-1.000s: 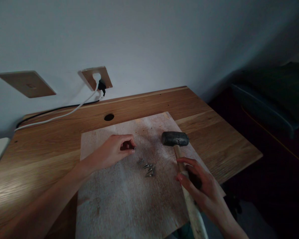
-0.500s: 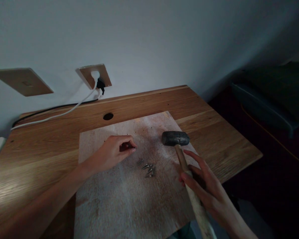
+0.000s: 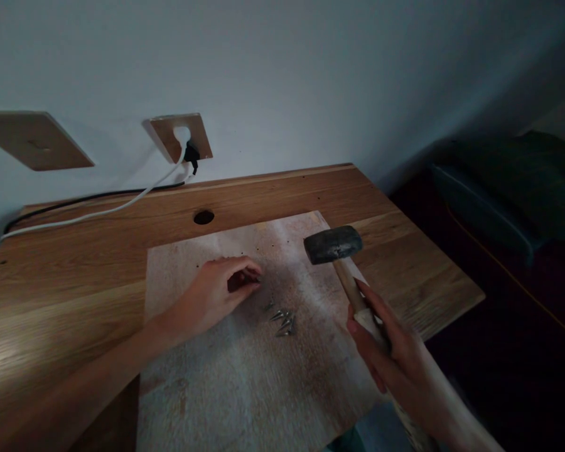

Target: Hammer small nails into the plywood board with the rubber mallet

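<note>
Over a pale wood-grained board [image 3: 245, 364], my left hand [image 3: 221, 289] is closed in a pinch, thumb against fingertips. A tiny dark bit shows at the fingertips, too small to name. Just right of and below those fingertips lies a small pile of pointed metal screws or nails [image 3: 285, 321]. My right hand [image 3: 395, 351] is wrapped round the wooden handle of a black-headed mallet [image 3: 333, 245]. The mallet's head is raised above the board's right edge, apart from my left hand.
The board rests on a wooden desk [image 3: 419, 270] with a round cable hole [image 3: 204, 217]. Several small dark holes dot the board's far part. White and black cords [image 3: 122, 204] run from a wall outlet [image 3: 181, 138]. A dark cushion-like object [image 3: 489, 207] lies at right.
The mallet has risen slightly, its head now tilted, and my right hand's fingers have closed round the handle. My left hand has shifted a little to the right, still pinching.
</note>
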A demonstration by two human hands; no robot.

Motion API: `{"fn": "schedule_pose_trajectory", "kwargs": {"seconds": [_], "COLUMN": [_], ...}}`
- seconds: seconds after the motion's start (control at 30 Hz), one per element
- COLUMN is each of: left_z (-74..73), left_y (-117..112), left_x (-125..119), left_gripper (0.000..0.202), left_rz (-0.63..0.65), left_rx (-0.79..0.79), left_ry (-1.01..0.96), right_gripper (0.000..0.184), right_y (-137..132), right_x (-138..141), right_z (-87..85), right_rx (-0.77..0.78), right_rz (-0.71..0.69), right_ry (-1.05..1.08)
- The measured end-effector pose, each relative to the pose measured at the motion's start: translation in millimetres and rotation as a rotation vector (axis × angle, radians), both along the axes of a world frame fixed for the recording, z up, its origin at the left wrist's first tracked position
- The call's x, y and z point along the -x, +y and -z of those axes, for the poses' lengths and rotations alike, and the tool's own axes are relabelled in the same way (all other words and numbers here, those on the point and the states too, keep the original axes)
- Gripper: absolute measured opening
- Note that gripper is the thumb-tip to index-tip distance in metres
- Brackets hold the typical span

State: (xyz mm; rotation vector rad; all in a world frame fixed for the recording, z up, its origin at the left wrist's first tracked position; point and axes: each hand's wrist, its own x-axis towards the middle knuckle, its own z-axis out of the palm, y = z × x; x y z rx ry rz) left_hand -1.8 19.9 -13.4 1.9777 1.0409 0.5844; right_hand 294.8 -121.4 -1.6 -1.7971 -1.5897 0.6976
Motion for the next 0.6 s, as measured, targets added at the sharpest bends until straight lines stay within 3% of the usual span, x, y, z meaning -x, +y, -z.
{"fn": "schedule_pose_trajectory", "kwargs": {"seconds": [0.13,0.3,0.6], "left_z": [5.4,7.9,0.9], "left_y": [-4.2,-4.4,-5.3], "left_x": [0.7,2.0,0.4], "left_gripper": [0.022,0.027,0.028], "left_rz": [-0.087,-0.112,-0.103], "left_rx": [-0.008,0.017,0.04], "left_ry": [-0.024,-0.035,-0.015], "right_gripper": [0.054,0.054,0.061], "right_y": [17.7,28.5,27.8], "right_x": [3.8,12.8,18.2], "right_z": [-12.2,-18.0,-27.8], "right_rx": [0.031,0.002,-0.017], "right_rz": [-0.133,-0.333,-0.479], "right_ry": [-0.071,-0.193,-0.288]}}
